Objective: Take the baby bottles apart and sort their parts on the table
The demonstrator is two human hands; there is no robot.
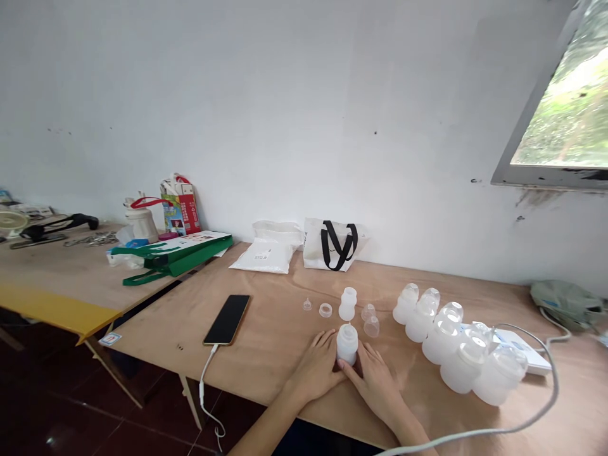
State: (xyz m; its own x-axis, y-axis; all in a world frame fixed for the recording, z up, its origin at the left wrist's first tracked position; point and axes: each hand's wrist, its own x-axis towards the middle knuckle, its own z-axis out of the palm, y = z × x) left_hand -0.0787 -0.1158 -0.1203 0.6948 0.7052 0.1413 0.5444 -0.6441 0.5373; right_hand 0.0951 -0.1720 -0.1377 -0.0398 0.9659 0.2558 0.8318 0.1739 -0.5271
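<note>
Small white bottle [347,342], upright on the tabletop [266,345] near its front edge. Left hand [317,369] and right hand [375,380] flank its base, each grip closed against it with fingertips touching. Just behind stands a second bottle [348,304]; a row of capped bottles [449,345] to the right, a phone [227,319] to the left.

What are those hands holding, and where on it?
A small white bottle, upright on the table, gripped near its base between the left hand and the right hand.
</note>
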